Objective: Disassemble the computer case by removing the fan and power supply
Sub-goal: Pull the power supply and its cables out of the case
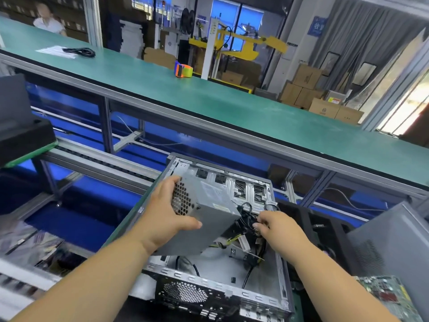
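Open on the bench, the computer case point(222, 284) lies below the power supply point(209, 217), which the left hand point(171, 212) grips tilted; right hand point(276, 226) pinches its black cables point(248, 214) beside it.

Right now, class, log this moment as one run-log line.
left hand: holds PSU above case | right hand: pinches cables | PSU: lifted, tilted

The left hand point(170, 213) grips a tilted grey metal power supply box point(209, 212) above the open silver computer case point(222, 273). The right hand point(277, 225) pinches its black cables point(247, 212) just beside the box.
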Motion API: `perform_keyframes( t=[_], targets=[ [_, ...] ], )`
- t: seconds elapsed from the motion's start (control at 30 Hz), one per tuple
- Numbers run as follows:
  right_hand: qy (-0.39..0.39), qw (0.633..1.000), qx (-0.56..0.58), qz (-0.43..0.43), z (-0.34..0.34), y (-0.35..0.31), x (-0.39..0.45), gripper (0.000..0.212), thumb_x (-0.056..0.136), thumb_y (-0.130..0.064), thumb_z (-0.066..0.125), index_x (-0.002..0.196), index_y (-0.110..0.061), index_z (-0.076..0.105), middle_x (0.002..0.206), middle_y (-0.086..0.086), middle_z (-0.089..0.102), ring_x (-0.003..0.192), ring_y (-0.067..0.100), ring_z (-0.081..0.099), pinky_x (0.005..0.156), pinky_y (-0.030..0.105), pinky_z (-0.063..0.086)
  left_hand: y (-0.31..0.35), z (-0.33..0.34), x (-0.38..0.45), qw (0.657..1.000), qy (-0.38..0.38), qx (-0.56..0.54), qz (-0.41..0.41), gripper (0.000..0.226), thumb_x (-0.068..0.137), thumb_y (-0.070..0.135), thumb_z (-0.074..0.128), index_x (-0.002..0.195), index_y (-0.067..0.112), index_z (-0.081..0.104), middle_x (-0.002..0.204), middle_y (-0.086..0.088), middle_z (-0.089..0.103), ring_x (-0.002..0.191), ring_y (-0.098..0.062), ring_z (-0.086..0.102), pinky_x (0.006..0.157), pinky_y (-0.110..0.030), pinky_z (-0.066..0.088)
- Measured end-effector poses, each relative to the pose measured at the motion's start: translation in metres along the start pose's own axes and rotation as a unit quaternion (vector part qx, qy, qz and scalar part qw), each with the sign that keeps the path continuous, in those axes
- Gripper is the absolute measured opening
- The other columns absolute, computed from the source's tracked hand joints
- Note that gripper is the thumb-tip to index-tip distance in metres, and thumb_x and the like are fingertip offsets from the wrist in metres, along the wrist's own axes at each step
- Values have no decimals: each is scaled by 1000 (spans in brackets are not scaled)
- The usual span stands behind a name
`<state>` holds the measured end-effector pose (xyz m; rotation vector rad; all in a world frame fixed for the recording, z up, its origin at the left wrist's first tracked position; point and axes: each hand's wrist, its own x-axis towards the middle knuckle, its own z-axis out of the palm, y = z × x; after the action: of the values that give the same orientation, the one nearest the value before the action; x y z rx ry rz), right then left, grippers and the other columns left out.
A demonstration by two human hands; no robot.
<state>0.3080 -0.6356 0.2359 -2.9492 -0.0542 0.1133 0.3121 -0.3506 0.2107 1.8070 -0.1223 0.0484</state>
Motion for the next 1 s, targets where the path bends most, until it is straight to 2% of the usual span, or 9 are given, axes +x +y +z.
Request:
perform_keyframes(
  t=[0.07,0.23,0.3,0.4,0.53,0.6,0.7,0.87,1.0],
  targets=[
    [5,1000,19,6,2,1,-2,30,98,-35,56,71,-26,46,69,-5,49,77,18,45,68,32,36,-6,11,1,999,-33,-3,-19,105,41,42,84,133,46,33,134,17,42,124,-14,44,104,-41,42],
    [37,998,48,16,7,4,-5,22,98,-35,54,78,-26,53,78,-4,54,87,19,50,85,37,44,-21,17,4,994,-74,30,-74,103,41,38,85,131,43,35,135,13,43,119,-15,48,101,-39,45],
    [47,998,43,11,10,5,-5,19,98,-36,54,83,-25,57,79,-7,53,86,18,50,85,36,43,-26,14,7,989,-89,53,-101,102,41,31,87,130,38,38,132,7,46,115,-19,52,97,-40,49],
    [62,997,41,5,16,5,-6,17,98,-37,54,90,-24,62,87,-3,57,91,20,52,87,37,43,-29,11,9,984,-106,9,-146,105,43,15,86,134,31,37,131,-4,52,113,-26,57,95,-44,52],
    [83,995,51,11,27,2,-6,18,99,-39,53,92,-27,64,90,-4,59,98,19,51,89,37,40,-27,8,10,977,-143,62,-146,105,58,1,87,140,34,30,133,0,53,116,-20,56,102,-34,46],
    [95,994,51,19,30,1,-5,20,99,-40,52,93,-27,65,93,-4,62,101,19,52,90,37,40,-23,6,10,970,-160,122,-140,107,61,7,87,140,38,22,133,6,49,113,-16,55,97,-28,45],
    [109,992,52,24,33,0,-3,21,99,-41,51,92,-27,65,91,-5,64,101,19,53,90,37,40,-18,2,9,955,-160,206,-142,121,59,12,89,144,42,8,132,7,43,111,-19,54,94,-30,46],
    [119,990,69,16,39,1,-1,18,97,-38,53,89,-28,66,85,-8,58,97,19,54,90,39,41,-12,-10,6,944,-100,277,-146,109,54,15,92,141,30,28,125,4,54,106,-17,55,89,-30,47],
    [115,990,85,0,44,5,-1,16,96,-34,53,89,-29,65,88,-8,61,98,19,52,93,39,37,0,-7,0,889,-84,433,-127,110,57,35,91,144,23,26,138,3,40,112,-18,50,93,-31,46]
  ],
)
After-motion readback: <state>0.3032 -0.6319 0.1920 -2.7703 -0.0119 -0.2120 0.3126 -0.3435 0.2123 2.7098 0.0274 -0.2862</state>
